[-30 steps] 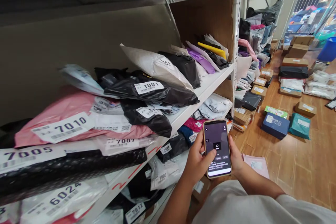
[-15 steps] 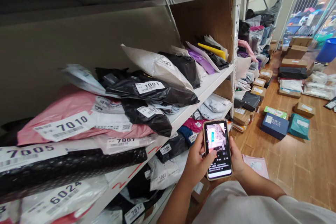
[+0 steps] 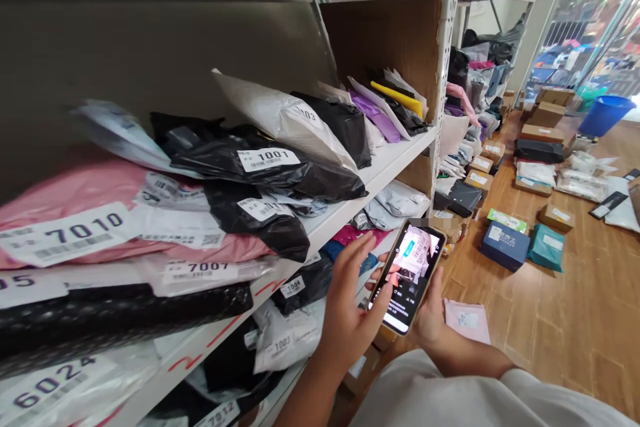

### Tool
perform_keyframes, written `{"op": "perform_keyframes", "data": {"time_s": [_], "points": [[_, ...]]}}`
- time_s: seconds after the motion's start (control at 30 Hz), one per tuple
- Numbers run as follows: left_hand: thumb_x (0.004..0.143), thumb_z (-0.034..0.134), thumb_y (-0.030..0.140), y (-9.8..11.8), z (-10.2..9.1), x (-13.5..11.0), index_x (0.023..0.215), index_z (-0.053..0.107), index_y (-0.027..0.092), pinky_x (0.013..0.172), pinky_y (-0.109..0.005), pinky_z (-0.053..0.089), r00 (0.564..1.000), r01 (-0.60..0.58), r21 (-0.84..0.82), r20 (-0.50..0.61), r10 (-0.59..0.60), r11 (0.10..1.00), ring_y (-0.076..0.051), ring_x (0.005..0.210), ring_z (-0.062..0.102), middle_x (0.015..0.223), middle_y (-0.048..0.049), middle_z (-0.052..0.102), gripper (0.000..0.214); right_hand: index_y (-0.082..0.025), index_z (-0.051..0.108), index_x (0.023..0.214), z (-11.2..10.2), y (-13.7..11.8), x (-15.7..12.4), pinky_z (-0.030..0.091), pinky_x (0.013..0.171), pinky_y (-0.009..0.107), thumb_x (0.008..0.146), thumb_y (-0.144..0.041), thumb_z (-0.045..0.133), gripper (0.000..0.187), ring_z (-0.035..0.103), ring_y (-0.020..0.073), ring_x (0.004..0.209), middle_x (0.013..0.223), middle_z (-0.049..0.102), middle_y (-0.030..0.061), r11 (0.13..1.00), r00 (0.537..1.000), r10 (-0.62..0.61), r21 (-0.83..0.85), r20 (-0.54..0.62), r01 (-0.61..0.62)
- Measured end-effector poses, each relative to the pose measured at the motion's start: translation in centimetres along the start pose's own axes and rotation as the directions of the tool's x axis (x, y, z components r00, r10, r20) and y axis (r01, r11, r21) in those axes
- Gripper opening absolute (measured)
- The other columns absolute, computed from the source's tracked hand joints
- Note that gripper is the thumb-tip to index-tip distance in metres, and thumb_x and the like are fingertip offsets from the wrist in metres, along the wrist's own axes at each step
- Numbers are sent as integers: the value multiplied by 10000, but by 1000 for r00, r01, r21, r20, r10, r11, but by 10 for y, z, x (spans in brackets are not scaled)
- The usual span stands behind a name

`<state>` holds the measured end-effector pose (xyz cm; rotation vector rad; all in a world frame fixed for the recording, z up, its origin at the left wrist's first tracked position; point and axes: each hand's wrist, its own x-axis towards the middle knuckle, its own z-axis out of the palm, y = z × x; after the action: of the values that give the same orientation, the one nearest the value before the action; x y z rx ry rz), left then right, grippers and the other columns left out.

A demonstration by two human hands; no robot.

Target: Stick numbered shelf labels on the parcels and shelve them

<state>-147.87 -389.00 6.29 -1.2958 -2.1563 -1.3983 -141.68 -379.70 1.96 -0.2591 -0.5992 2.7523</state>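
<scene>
A smartphone [image 3: 406, 280] in a gold-edged case is tilted in my right hand [image 3: 429, 317], whose fingertips wrap round to its left edge. Its lit screen shows a photo of a label with a barcode and lines of text below. My left hand [image 3: 350, 303] has its fingers spread, off the phone's left side. The left thumb reaches over the lower screen; whether it touches cannot be made out. Left of the hands, bagged parcels lie on a shelf, among them a pink parcel [image 3: 105, 203] labelled 7010 and a black parcel [image 3: 270, 163] labelled 1001.
A white metal shelf [image 3: 395, 153] runs along my left, with its upright post [image 3: 445, 67]. On the wooden floor lie a dark blue box [image 3: 505, 245], a teal parcel [image 3: 546, 248] and a pink packet [image 3: 467, 320]. Stacked cartons and a blue bin [image 3: 606, 115] stand farther back.
My left hand has let go of the phone and spread its fingers. The phone has tilted clockwise and shifted slightly left in my right hand. The view has turned a little to the right.
</scene>
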Motion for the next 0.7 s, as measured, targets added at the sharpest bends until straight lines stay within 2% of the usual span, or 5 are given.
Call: {"op": "perform_keyframes", "data": {"time_s": [0.1, 0.3, 0.5, 0.7], "points": [[910, 546, 214, 6, -8, 5, 1358, 532, 258, 1054, -460, 480, 978, -209, 149, 10, 210, 967, -269, 1255, 550, 1372, -109, 570, 451, -251, 721, 1134, 9, 0, 1, 443, 1094, 515, 551, -919, 601, 894, 586, 335, 1269, 1136, 758, 107, 996, 997, -74, -44, -32, 73], [869, 559, 116, 25, -11, 7, 1194, 626, 211, 1024, -442, 486, 905, -424, 241, 71, 420, 873, -263, 1212, 553, 1261, -105, 652, 345, -306, 674, 1242, 19, -4, -2, 416, 1116, 476, 483, -986, 509, 1032, 539, 298, 1323, 1212, 727, 88, 984, 982, -146, -121, -120, 131], [855, 564, 83, 29, -8, 6, 1114, 653, 195, 1064, -440, 453, 882, -470, 261, 112, 457, 843, -249, 1200, 562, 1164, -85, 714, 296, -349, 665, 1247, 23, -8, -3, 426, 1097, 462, 508, -987, 493, 991, 566, 287, 1293, 1205, 729, 65, 980, 984, -155, -137, -88, 142], [869, 554, 82, 26, -8, 5, 1111, 653, 201, 1083, -453, 432, 878, -478, 275, 119, 464, 834, -246, 1202, 557, 1147, -74, 721, 287, -335, 690, 1195, 17, -5, -2, 396, 1125, 444, 498, -974, 532, 959, 550, 280, 1309, 1176, 739, 66, 983, 982, -162, -98, -94, 153]]}}
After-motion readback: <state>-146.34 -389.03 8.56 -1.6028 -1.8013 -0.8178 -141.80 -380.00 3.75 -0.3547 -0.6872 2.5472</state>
